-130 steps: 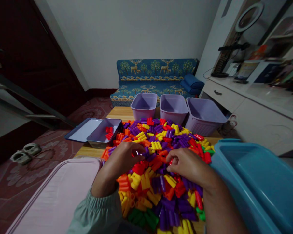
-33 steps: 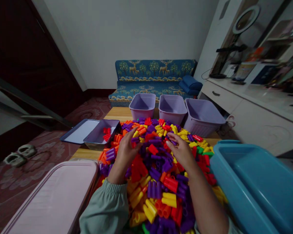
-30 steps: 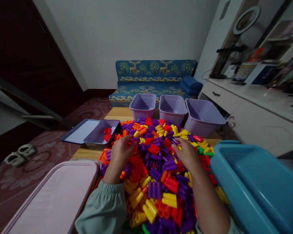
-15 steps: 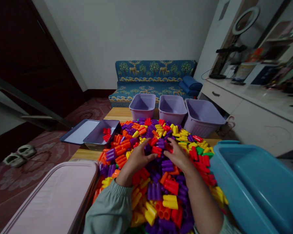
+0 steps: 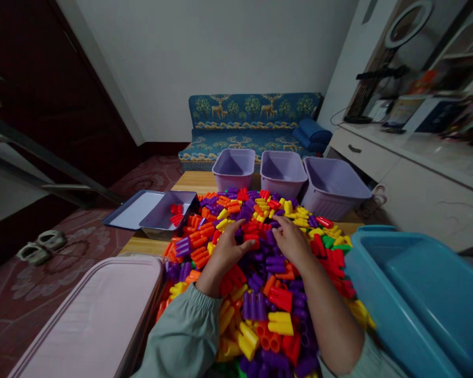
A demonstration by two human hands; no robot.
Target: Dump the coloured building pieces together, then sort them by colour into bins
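A heap of plastic tube-shaped building blocks in purple, red, orange, yellow and green covers the table. My left hand [image 5: 229,251] lies over the middle of the heap, thumb and fingers apart, beside red blocks [image 5: 252,229]. Opposite it, my right hand [image 5: 294,242] reaches in with its fingers bent and a gap at the thumb. A purple block [image 5: 270,238] is close by its fingertips; whether they touch is unclear. Nearer to me lie a purple block [image 5: 254,306] and a yellow block [image 5: 280,323].
Three lilac bins [image 5: 234,181] line the table's far side. At left, an open box [image 5: 157,223] contains a few red blocks. A pale pink lid [image 5: 98,315] is at front left, a blue tub [image 5: 378,278] at right. A patterned sofa [image 5: 256,139] stands behind.
The view has shifted slightly, moving the scene a little right. My right hand's fingers have drawn closer together near a purple block; red blocks now show between the hands.
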